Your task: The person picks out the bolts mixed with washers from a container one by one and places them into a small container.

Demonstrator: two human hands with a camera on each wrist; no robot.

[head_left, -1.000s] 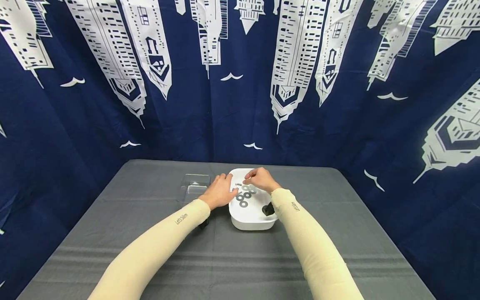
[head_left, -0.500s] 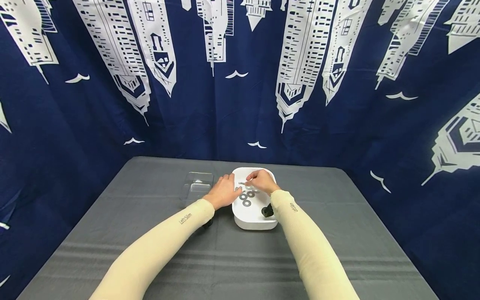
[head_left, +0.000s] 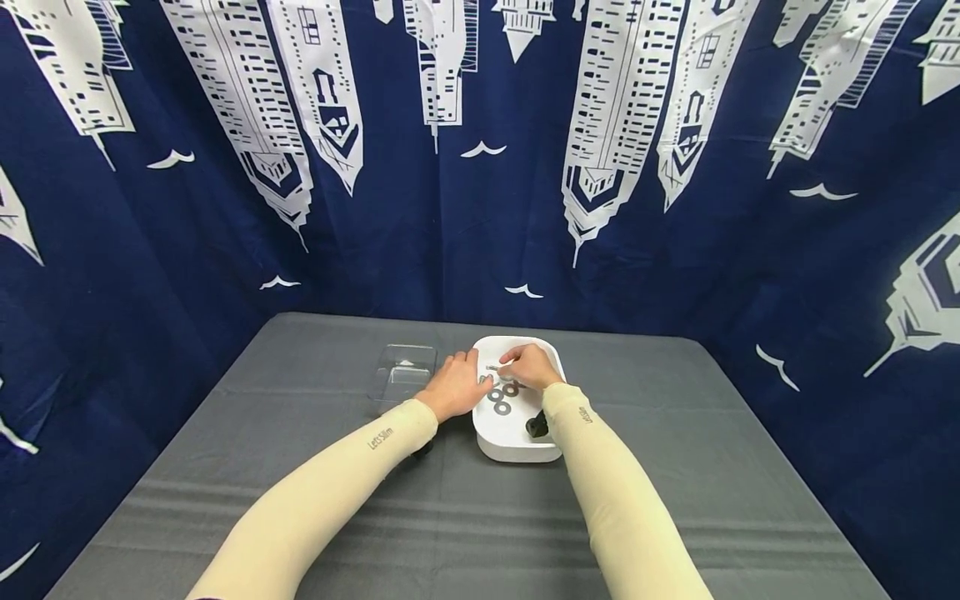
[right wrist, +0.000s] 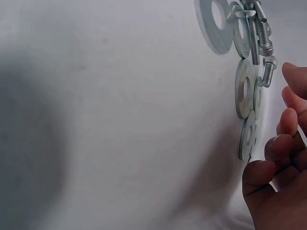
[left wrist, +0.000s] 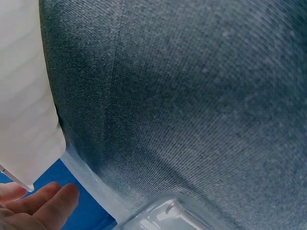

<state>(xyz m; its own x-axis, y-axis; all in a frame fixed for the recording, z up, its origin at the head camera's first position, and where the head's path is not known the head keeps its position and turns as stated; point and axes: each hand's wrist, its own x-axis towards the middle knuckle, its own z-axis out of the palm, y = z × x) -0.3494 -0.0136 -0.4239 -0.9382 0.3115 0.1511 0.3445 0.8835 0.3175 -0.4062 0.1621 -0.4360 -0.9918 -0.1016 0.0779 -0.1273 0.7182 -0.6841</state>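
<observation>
Bolts (right wrist: 263,40) and washers (right wrist: 240,91) lie toward the left edge of the tray (head_left: 517,452), where the left hand (head_left: 455,387) rests, relaxed; right hand (head_left: 529,367), loosely curled, is just beside the bolts

Both arms reach forward, cream-sleeved. Left arm (head_left: 315,500) slants in from lower left; left hand (head_left: 454,387) back upward, fingers (left wrist: 60,203) fairly straight, thumb (head_left: 484,385) spread from them. Right arm (head_left: 622,492) rises from lower right, angling inward; right hand (head_left: 529,367) turns leftward, several fingers curled; pinch unclear. Hands near each other, apart.
</observation>
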